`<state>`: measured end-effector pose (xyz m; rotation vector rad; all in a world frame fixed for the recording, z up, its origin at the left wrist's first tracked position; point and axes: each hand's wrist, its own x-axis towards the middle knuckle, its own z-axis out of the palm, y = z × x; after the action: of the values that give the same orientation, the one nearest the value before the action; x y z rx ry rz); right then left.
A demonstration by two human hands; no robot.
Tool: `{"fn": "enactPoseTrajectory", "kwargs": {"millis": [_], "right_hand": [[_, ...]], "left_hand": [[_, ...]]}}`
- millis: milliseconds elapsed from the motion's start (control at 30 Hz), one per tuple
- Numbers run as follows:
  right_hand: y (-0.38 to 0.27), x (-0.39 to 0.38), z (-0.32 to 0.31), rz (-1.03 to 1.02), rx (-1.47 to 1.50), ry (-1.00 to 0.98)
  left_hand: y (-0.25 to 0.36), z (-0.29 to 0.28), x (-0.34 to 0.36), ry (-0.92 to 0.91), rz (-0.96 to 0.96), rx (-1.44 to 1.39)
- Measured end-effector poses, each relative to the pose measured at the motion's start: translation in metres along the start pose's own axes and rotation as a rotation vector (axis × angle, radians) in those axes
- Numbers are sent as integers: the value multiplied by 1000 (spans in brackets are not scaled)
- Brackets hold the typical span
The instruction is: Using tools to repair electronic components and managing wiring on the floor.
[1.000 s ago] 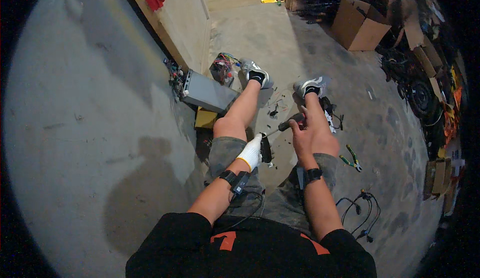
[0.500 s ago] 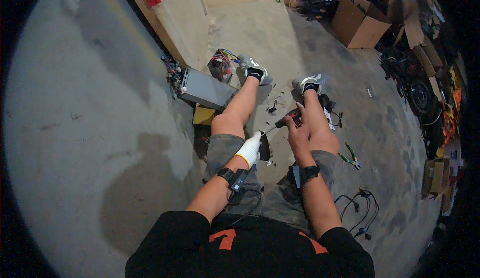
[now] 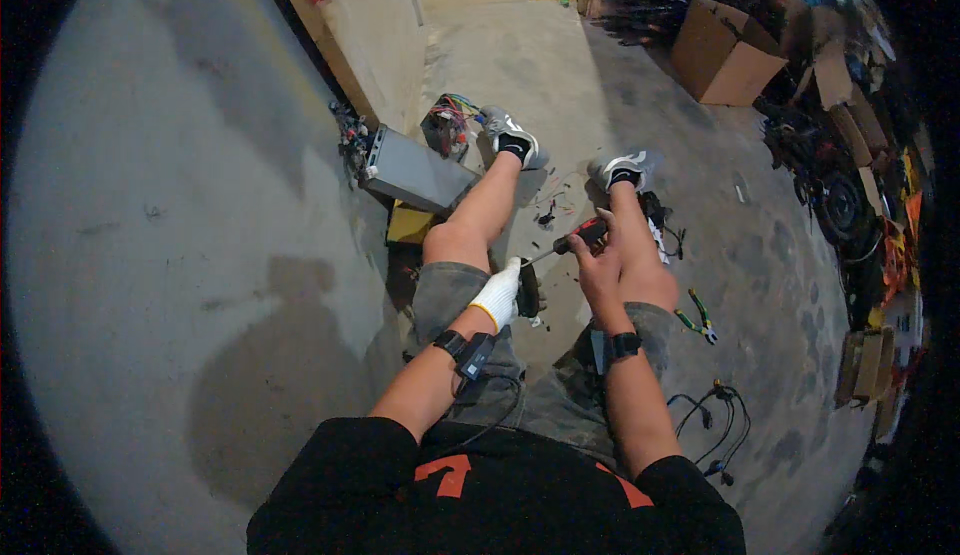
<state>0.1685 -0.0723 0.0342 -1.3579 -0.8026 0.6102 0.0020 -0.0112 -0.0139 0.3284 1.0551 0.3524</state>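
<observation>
My left hand (image 3: 498,297), in a white knitted glove, is closed around a dark, blocky object (image 3: 528,291) between my knees. What exactly this object is cannot be made out. My bare right hand (image 3: 600,273) grips a screwdriver (image 3: 580,236) by its red and black handle. Its metal shaft slants down to the left, and the tip ends at the gloved fingers and the dark object. Whether the tip sits in a screw is too small to tell. Green-handled pliers (image 3: 699,317) lie on the floor beside my right knee.
Left of my left leg stand a grey metal case (image 3: 420,170), a yellow box (image 3: 408,223) and a unit with coloured wires (image 3: 450,125). Black cables (image 3: 728,425) lie at right. A cardboard box (image 3: 725,50) and heaped scrap line the right side. Small bits litter the floor between my feet.
The screwdriver's handle has turned slightly in my right hand, and my right fingers have shifted around it. My left hand keeps its hold. The whole view has moved a little.
</observation>
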Motion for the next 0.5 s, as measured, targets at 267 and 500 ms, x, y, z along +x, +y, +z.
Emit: {"fn": "enactPoseTrajectory", "kwargs": {"millis": [267,500], "right_hand": [[4,1,1,-135,-119,52],[-1,4,-6,-100,-23,-12]], "left_hand": [[1,3,2,-3,-12,13],[1,-10,20,-75,90,-65]]}}
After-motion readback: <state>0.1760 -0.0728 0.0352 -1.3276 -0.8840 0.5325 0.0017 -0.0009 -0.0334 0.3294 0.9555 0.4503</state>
